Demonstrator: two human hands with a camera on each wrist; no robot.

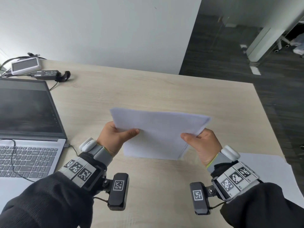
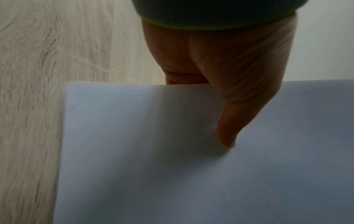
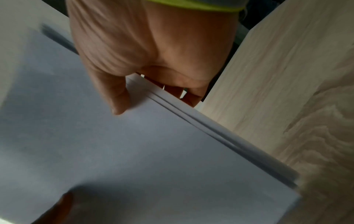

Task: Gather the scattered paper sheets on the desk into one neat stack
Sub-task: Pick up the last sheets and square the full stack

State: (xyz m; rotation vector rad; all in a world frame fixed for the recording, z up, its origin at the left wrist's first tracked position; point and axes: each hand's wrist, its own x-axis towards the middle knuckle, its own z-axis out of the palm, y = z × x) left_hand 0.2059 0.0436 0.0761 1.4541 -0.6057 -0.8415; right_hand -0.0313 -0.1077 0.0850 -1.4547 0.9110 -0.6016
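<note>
A bundle of white paper sheets [image 1: 158, 132] is held up over the middle of the desk, between both hands. My left hand [image 1: 115, 135] pinches its left edge, thumb on top and fingers hidden beneath. My right hand [image 1: 200, 142] pinches the right edge the same way. In the right wrist view the stack [image 3: 153, 151] shows a few slightly offset sheet edges beside my thumb [image 3: 116, 97]. The left wrist view shows my thumb [image 2: 228, 128] pressed onto the top sheet [image 2: 172, 166]. Another white sheet [image 1: 271, 175] lies flat at the desk's right near corner.
An open laptop [image 1: 28, 129] stands at the left of the light wooden desk [image 1: 148, 89]. Behind it lie a black power adapter [image 1: 46, 74] with cables and a white device [image 1: 26, 65]. The desk's right edge drops to a dark floor [image 1: 271, 96].
</note>
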